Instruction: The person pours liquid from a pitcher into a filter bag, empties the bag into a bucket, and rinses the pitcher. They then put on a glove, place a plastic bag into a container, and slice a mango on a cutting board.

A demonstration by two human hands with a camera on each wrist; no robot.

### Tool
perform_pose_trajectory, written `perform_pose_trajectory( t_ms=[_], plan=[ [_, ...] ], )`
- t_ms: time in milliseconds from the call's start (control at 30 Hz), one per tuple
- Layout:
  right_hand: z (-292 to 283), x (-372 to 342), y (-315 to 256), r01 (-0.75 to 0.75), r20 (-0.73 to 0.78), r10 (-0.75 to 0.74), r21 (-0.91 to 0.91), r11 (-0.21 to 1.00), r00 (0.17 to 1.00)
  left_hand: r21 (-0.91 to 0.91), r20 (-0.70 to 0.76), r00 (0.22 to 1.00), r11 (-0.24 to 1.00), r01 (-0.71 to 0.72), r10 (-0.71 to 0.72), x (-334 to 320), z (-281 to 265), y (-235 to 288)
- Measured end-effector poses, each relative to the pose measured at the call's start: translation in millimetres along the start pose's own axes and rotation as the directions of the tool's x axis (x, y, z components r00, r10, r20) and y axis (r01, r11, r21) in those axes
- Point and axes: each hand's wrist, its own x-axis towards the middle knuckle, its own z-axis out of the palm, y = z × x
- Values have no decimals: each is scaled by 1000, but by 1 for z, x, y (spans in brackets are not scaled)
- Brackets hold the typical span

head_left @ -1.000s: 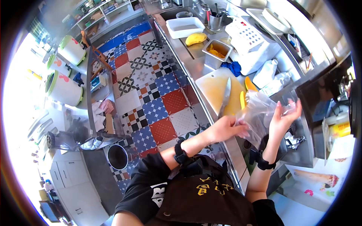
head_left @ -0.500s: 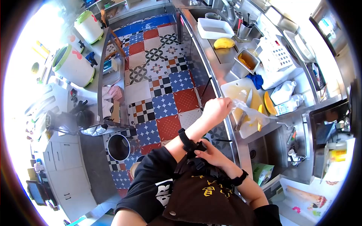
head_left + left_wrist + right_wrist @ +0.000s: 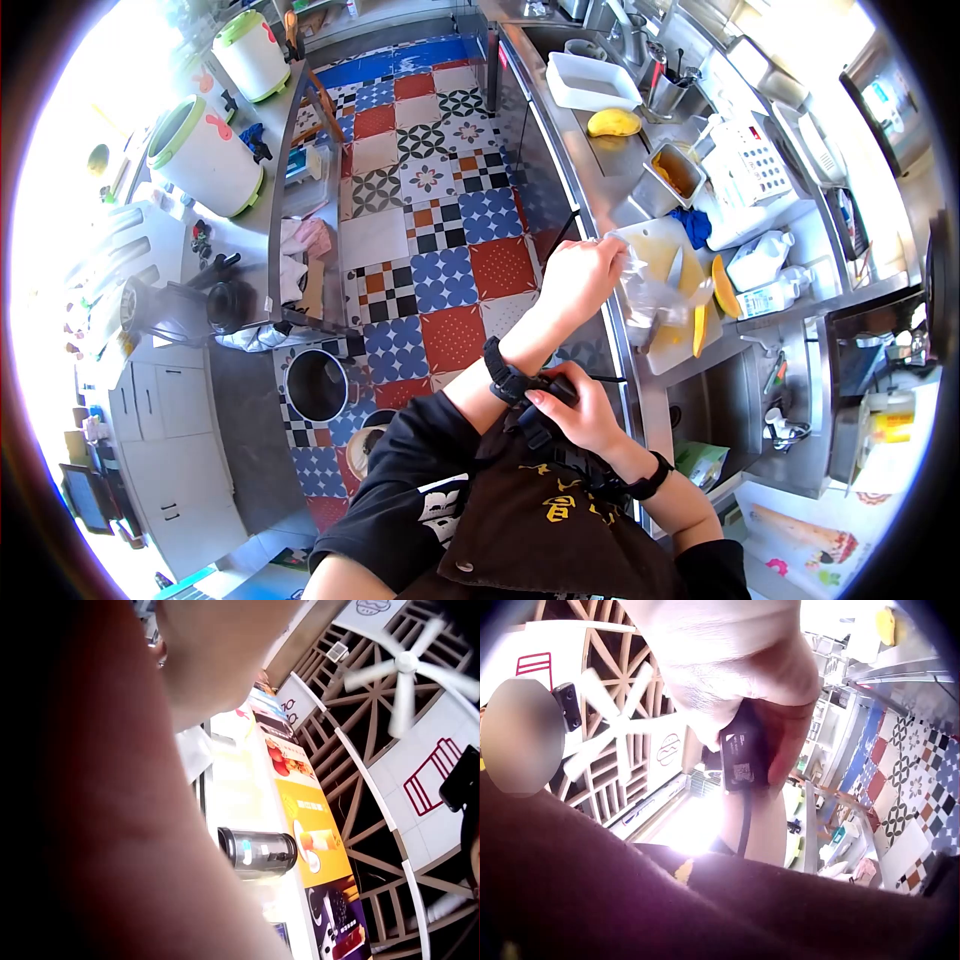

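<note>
My left hand (image 3: 580, 280) pinches a clear plastic bag (image 3: 642, 298) that hangs over the white cutting board (image 3: 652, 243) in the head view. Near my waist, my right hand (image 3: 585, 412) grips the black device strapped to my left wrist; the right wrist view shows the fingers round this black box (image 3: 744, 759). A knife (image 3: 676, 268) lies on the board, partly behind the bag. Yellow mango pieces (image 3: 700, 328) are at the board's right side, with a larger piece (image 3: 724, 286) beyond. In the left wrist view, skin close to the lens hides much.
A metal container (image 3: 668, 180) with orange pieces, a whole mango (image 3: 614, 123) and a white tray (image 3: 594, 82) stand along the counter beyond the board. White bottles (image 3: 762, 262) are to its right. The sink (image 3: 712, 400) is nearer me; a bin (image 3: 317, 385) stands on the floor.
My right hand has left the bag and moved down to the device on my left wrist. My left hand keeps the bag, which has swung lower over the board. The head view has shifted.
</note>
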Motion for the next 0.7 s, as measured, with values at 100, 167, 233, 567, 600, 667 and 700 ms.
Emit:
perform_pose_trajectory(
  t_ms=[100,167,233,567,600,667,700],
  plan=[
    [1,2,4,9,26,-8,-40,999,1000,-185,3,998,981,56,-57,-1,-10,12],
    [-2,5,0,39,42,-36,-64,997,998,-363,92,988,920,146,-120,-1,-15,16],
    [-6,4,0,33,62,-28,-90,995,998,-556,132,979,807,202,-154,1,-13,18],
    [-74,-16,8,322,-89,-377,-363,874,922,-761,383,873,433,483,-302,2,-20,10],
    [-80,-13,16,330,-264,-400,-271,904,878,-751,400,878,454,479,-264,-3,-18,7],
    [-97,-11,13,262,-467,-316,-179,948,826,-722,470,870,502,477,-151,-14,-15,-1],
    [-108,-10,7,164,-502,-230,-173,971,834,-605,559,811,583,542,-174,-16,-23,9]
  ],
)
